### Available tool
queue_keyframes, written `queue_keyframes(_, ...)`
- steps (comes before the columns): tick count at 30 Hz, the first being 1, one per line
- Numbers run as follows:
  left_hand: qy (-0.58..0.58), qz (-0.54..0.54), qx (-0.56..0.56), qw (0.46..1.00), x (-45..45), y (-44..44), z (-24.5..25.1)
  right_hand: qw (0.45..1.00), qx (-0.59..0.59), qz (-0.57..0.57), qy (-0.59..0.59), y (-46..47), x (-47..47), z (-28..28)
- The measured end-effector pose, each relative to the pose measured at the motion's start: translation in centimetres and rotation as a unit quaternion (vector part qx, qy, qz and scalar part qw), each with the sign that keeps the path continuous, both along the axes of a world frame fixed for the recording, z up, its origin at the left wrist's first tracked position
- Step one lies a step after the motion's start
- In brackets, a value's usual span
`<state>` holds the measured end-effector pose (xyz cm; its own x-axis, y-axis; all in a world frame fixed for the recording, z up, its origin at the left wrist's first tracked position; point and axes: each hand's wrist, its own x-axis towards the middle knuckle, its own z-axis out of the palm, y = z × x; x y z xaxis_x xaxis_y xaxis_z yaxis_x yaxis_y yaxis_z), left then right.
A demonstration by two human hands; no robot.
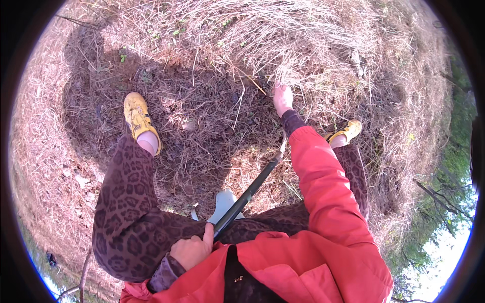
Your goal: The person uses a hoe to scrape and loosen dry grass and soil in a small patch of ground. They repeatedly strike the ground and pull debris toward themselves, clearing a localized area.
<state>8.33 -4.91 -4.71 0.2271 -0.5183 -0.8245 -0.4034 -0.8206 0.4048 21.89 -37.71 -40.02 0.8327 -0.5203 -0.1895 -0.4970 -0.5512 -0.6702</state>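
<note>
My left hand (191, 250) is low in front of my jacket, its fingers at the near end of a dark pole-like handle (248, 193). The handle slants up to the right and ends in a narrow pale metal head (283, 146), partly hidden by my right sleeve; the tool's exact kind cannot be told. Farther forward, my right hand (283, 99) is closed around the base of a clump of dry grass (286, 72). Long, pale stalks fan out beyond it, and the fingertips are partly covered by grass.
A pale plastic seat or stool (224, 202) shows between my legs. My yellow shoes, left (137, 113) and right (350, 130), stand wide apart on ground strewn with dry grass (189, 151). Bare branches (439, 199) and green foliage (454, 151) rise at the right rim.
</note>
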Motion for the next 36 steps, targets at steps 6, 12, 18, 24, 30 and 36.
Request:
queue_keyframes(6,-0.021,-0.002,-0.008,1.000,-0.5,0.0,-0.1,0.882,0.380,-0.279,0.029,-2.4,-3.1,4.9)
queue_keyframes(12,-0.030,0.015,-0.018,0.999,-0.8,0.1,-0.2,0.926,0.034,-0.338,-0.163,-11.0,1.5,10.9)
queue_keyframes(18,0.004,-0.007,0.003,1.000,-0.2,-0.1,-0.2,0.973,-0.121,-0.133,0.142,-9.8,3.3,7.4)
queue_keyframes(24,0.060,0.021,0.013,0.998,0.6,-0.1,-0.3,0.947,0.008,0.007,0.321,-4.8,7.9,2.2)
queue_keyframes(30,0.083,0.022,0.030,0.996,1.0,-0.1,-0.2,0.949,-0.093,-0.130,0.272,-2.0,8.3,-2.3)
queue_keyframes(36,0.095,0.021,0.030,0.995,1.2,0.1,-0.4,0.944,-0.146,-0.137,0.263,-4.2,8.9,-4.2)
